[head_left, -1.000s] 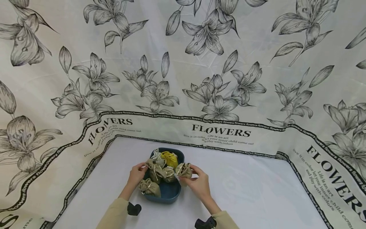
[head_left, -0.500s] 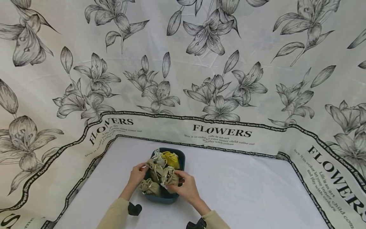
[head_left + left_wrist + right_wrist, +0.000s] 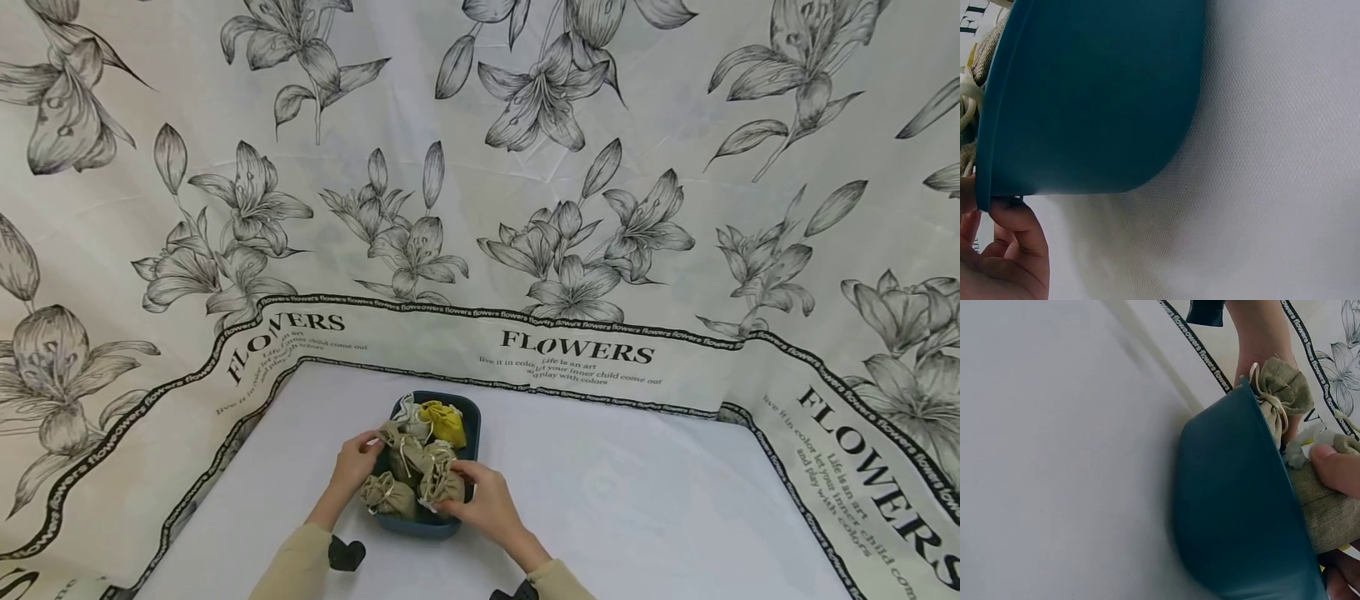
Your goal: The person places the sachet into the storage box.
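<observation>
A dark blue plastic tub (image 3: pixel 418 527) stands on the white table, filled with drawstring pouches. My left hand (image 3: pixel 352 465) pinches the tub's rim at its left side; in the left wrist view, thumb and fingers (image 3: pixel 1022 234) sit on either side of the rim. With my right hand (image 3: pixel 487 502) I hold a tan linen drawstring pouch (image 3: pixel 441 483) at the tub's right front. The thumb (image 3: pixel 1338 467) presses on this pouch near a whitish tag. Around it in the tub are a yellow pouch (image 3: pixel 446 423), a pale grey one (image 3: pixel 410 417) and other tan pouches (image 3: pixel 392 497).
White cloth (image 3: pixel 622 500) covers the table. Behind and at both sides hangs a flower-printed curtain (image 3: pixel 585 350) with a black-edged border reaching the table. Black wrist mounts (image 3: pixel 347 553) sit by both sleeves.
My right hand has brought the tan pouch leftward from the tub's right rim to over its front right part, then slightly lower. The left hand keeps its grip on the rim.
</observation>
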Available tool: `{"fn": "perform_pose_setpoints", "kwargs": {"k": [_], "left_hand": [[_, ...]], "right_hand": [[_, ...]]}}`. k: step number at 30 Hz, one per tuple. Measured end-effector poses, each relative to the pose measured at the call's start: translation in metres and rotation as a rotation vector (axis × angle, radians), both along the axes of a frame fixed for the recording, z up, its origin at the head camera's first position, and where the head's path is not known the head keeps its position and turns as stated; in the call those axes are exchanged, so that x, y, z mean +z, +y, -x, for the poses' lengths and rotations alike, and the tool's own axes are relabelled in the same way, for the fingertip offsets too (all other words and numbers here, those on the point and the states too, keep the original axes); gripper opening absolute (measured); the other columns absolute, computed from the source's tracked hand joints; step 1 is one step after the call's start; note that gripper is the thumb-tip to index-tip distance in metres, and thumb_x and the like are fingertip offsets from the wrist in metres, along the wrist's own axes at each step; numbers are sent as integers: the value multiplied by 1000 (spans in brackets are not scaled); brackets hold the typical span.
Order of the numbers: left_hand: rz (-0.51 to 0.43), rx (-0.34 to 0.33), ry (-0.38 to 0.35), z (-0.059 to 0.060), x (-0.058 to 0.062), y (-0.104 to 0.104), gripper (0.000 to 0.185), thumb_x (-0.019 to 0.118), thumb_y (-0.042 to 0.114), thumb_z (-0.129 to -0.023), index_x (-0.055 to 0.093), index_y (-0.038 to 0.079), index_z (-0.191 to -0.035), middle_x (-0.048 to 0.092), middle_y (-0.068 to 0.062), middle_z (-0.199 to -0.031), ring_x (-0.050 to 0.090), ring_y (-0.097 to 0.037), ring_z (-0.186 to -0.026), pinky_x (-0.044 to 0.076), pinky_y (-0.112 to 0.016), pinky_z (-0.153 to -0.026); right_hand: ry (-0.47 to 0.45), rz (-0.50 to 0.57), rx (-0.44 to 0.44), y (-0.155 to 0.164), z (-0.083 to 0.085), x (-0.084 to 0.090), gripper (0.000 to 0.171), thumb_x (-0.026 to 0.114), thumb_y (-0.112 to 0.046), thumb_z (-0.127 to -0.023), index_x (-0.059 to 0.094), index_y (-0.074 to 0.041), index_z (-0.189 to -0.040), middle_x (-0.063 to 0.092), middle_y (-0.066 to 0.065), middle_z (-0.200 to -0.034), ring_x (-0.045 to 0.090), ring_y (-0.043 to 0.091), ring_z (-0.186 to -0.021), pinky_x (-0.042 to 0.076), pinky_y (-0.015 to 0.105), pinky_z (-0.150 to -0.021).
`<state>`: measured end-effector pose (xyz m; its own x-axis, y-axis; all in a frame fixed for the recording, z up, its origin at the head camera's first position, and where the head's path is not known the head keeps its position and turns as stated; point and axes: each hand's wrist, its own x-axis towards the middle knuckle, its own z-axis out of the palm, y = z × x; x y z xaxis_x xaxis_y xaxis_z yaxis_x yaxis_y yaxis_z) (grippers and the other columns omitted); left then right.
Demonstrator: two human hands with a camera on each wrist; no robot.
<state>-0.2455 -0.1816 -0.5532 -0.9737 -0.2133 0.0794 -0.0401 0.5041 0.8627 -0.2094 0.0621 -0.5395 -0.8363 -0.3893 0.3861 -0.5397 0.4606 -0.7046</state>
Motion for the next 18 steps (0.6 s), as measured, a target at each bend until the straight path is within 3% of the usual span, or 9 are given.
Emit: {"fn": "perform_pose_setpoints", "kwargs": {"k": [5, 10, 18], "left_hand": [[4, -7, 16, -1, 0, -1, 29, 56, 7, -92, 63, -8, -116, 69, -25, -92, 64, -31, -81, 50, -37, -67], [3, -2, 17, -2, 1, -1, 29, 56, 6, -92, 63, -8, -116, 68, -26, -91, 65, -34, -83, 50, -38, -67], [9, -10, 0, -1, 1, -1, 30, 55, 8, -92, 62, -8, -117, 68, -24, -89, 64, -28, -78, 48, -34, -63]], "right_hand": [[81, -89, -22, -4, 0, -3, 50, 86, -26, -68, 66, -8, -110, 71, 4, -106, 66, 17, -95, 52, 35, -85], [161, -238, -54, -7, 2, -10, 48, 87, -29, -67, 67, -12, -108, 72, -1, -104, 65, 13, -93, 43, 45, -92], [169, -305, -46, -6, 4, -11, 46, 86, -29, -69, 68, -12, -108, 72, -1, -106, 66, 12, -97, 40, 49, -95]]}}
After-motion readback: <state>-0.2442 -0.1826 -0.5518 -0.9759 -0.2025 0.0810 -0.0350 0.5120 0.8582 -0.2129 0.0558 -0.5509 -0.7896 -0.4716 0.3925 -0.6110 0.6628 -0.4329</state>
